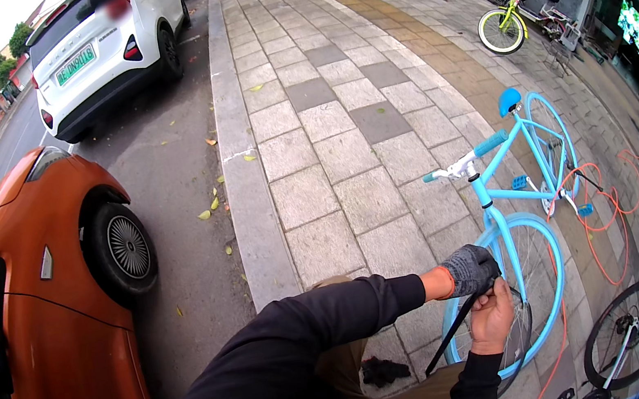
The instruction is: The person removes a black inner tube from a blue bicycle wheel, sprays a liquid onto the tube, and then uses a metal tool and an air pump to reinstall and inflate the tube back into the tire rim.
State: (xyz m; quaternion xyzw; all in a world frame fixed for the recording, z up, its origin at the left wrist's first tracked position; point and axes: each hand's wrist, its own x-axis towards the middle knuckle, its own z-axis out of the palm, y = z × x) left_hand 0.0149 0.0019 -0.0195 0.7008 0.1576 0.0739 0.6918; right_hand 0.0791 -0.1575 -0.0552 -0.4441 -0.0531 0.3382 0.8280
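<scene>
My left hand [470, 268], in a grey knit glove, is closed round a black rubber strip [459, 321] by the front of a light blue bicycle [490, 182]. Just below it, my bare right hand [492, 314] pinches the same strip. The strip hangs down to the lower left, across the blue front wheel [556, 277]; what its upper end joins is hidden behind my fingers. A dark crumpled cloth or glove [378, 371] lies on the paving under my arms.
An orange hose [622, 237] loops beside the bicycle. A black-tyred wheel with frame [628, 331] lies at lower right. More bicycles [501, 32] stand by the shopfront. An orange car [67, 336] and white car [100, 59] are parked left of the kerb [248, 193].
</scene>
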